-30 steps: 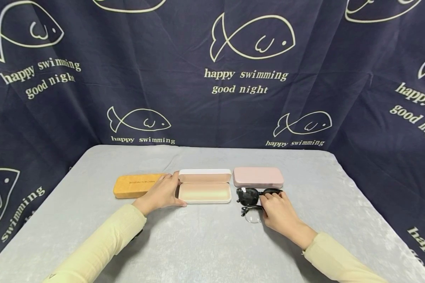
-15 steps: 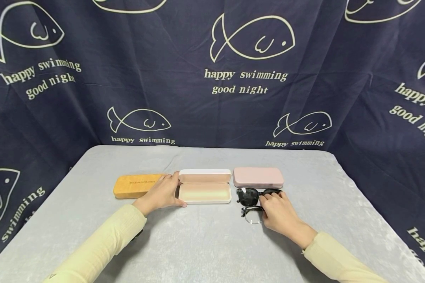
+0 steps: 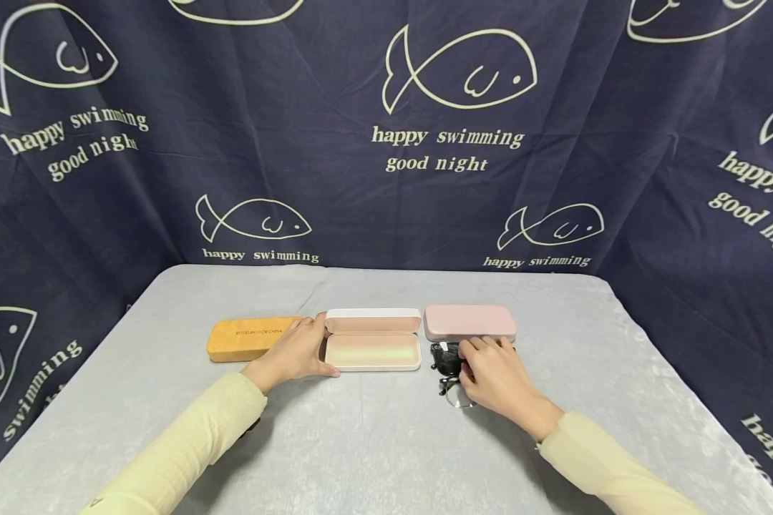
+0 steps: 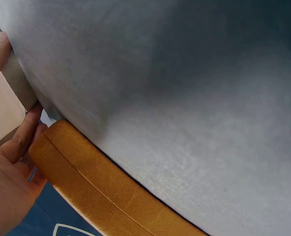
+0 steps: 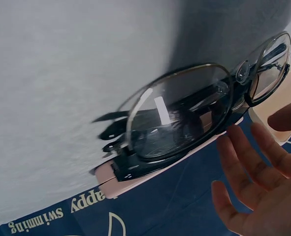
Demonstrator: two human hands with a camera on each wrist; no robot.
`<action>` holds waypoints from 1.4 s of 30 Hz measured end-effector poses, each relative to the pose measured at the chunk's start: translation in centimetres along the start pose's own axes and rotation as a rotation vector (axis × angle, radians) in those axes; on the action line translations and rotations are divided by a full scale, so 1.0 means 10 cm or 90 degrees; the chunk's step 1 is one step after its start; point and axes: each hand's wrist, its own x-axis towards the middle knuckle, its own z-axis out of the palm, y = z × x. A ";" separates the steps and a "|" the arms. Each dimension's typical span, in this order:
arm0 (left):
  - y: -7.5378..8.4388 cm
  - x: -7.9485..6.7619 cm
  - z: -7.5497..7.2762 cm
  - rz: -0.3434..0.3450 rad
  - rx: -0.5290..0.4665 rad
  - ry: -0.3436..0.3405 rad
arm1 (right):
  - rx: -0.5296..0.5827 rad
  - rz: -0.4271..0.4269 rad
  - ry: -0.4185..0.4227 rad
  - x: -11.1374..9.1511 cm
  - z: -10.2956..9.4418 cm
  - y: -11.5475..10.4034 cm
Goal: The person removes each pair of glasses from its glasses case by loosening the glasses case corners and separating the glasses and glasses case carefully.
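A white glasses case (image 3: 372, 353) stands open on the table, its pinkish inside facing me. My left hand (image 3: 296, 348) holds its left end, thumb at the front corner and fingers at the back. My right hand (image 3: 496, 375) is over black sunglasses (image 3: 445, 361) and hides most of them. Nearer me lie clear glasses (image 3: 449, 388) with a black top rim, partly covered by that hand. In the right wrist view the clear glasses (image 5: 184, 110) overlap the sunglasses, and the loosely spread fingers (image 5: 248, 157) are right at the frames, curled round neither.
An orange glasses case (image 3: 248, 340) lies closed to the left of the white one, close behind my left hand. A closed pink case (image 3: 469, 322) is at the right, just behind the sunglasses. Dark blue cloth (image 3: 386, 214) printed with fish hangs around the grey-covered table (image 3: 373, 458).
My right hand has shifted slightly left and spread further across the sunglasses and clear glasses, hiding more of them. The left hand and the cases have stayed put.
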 end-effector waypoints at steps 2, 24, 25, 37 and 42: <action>0.00 0.00 0.00 -0.002 -0.001 -0.002 | 0.006 0.006 0.000 0.04 0.01 -0.02; -0.01 0.01 0.00 0.002 0.004 -0.001 | 0.044 0.013 0.032 0.48 0.18 -0.13; -0.01 0.01 0.00 0.003 0.005 0.000 | 0.046 0.014 0.034 0.50 0.19 -0.13; 0.00 0.00 0.00 -0.002 0.001 -0.005 | 0.081 0.028 0.044 0.74 0.25 -0.14; 0.00 0.00 -0.01 -0.004 -0.001 -0.006 | 0.084 0.048 0.013 0.83 0.27 -0.15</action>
